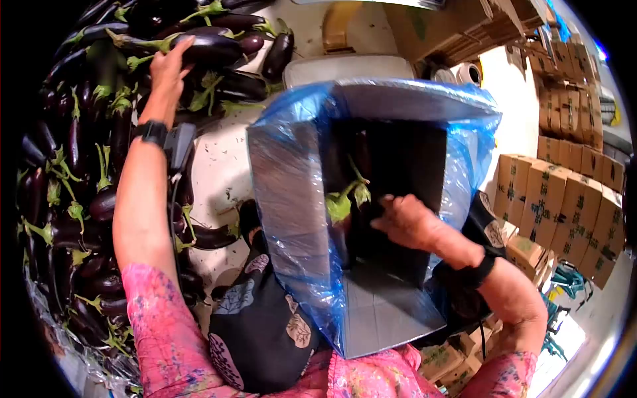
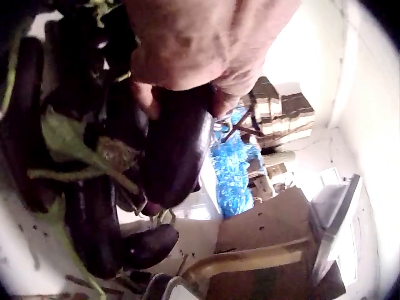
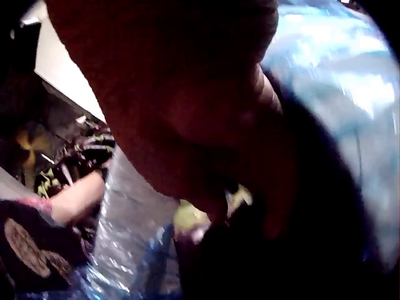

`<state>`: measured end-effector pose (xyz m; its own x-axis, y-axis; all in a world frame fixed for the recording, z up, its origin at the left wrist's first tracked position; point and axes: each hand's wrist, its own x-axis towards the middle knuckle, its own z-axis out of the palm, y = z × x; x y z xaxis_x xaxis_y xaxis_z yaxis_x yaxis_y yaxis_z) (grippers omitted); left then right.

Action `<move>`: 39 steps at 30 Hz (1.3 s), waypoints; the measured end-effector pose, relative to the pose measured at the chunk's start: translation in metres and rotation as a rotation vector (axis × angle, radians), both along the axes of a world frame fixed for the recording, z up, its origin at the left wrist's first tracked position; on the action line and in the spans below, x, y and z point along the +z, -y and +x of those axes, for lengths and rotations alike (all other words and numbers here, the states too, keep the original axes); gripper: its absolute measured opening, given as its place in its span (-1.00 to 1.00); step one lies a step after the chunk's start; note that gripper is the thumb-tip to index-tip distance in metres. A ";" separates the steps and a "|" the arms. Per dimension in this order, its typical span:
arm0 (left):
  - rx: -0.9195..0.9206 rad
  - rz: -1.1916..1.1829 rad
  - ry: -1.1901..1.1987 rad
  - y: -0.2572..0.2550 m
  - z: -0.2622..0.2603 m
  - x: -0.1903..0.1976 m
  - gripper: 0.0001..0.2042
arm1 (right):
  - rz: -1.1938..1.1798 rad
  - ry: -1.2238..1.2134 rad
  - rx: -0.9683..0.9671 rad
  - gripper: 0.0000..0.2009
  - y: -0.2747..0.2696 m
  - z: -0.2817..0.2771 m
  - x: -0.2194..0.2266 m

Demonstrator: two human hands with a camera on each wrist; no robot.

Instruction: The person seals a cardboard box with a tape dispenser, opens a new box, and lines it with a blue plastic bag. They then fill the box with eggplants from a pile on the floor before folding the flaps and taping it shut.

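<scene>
At the upper left of the head view my left hand grips a dark purple eggplant lying on the pile. The left wrist view has fingers and thumb of the hand on either side of that glossy eggplant. My right hand is inside a box lined with blue plastic, its fingers bent beside eggplants with green caps. From the right wrist, the hand is in deep shadow above a pale green cap; whether it holds anything is hidden.
Many eggplants cover the left side of the white table. A cardboard box stands beyond the lined box, near a white tray edge. Stacked brown cartons stand at the right. Patterned dark fabric lies below.
</scene>
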<state>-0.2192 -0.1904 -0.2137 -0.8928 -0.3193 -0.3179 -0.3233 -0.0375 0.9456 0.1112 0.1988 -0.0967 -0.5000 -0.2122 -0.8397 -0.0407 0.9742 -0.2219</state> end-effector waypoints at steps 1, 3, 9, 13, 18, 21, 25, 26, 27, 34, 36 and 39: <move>-0.041 0.053 -0.060 0.002 0.019 0.015 -0.64 | -0.179 -0.112 -0.274 -0.69 -0.002 -0.016 0.034; -0.113 0.227 -0.078 0.014 0.052 0.045 -0.69 | -0.415 -0.140 -0.536 -0.75 -0.011 -0.033 0.071; -0.593 0.229 -0.234 -0.053 0.183 0.205 -0.59 | -0.479 -0.372 -0.682 -0.65 -0.013 -0.051 0.120; -0.947 0.309 -0.115 -0.123 0.232 0.238 -0.49 | -0.515 -0.431 -0.721 -0.64 -0.016 -0.037 0.128; -1.229 -0.061 -0.113 -0.203 0.251 0.204 -0.58 | -0.408 -0.513 -0.553 -0.69 -0.023 -0.013 0.140; -1.135 -0.083 -0.392 -0.225 0.256 0.195 -0.65 | -0.336 -0.659 -0.307 -0.72 -0.019 -0.006 0.145; -1.125 -0.237 -0.556 -0.198 0.267 0.209 -0.53 | -0.413 -0.497 -0.297 -0.61 -0.020 -0.007 0.162; -1.141 -0.294 -0.610 -0.189 0.267 0.216 -0.44 | -0.426 -0.486 -0.246 -0.54 -0.019 -0.009 0.166; -1.229 -0.331 -0.581 -0.180 0.262 0.226 -0.38 | -0.462 -0.480 -0.307 -0.55 -0.019 -0.010 0.165; -1.612 -0.324 0.089 -0.210 0.267 0.171 -0.35 | -0.515 -0.564 -0.521 -0.69 -0.021 -0.024 0.149; -1.471 -0.297 0.140 -0.229 0.269 0.151 -0.31 | -0.487 -0.557 -0.487 -0.71 -0.018 -0.026 0.152; -1.367 -0.493 -0.072 -0.269 0.300 0.080 -0.56 | -0.412 -0.509 -0.401 -0.86 -0.006 -0.027 0.145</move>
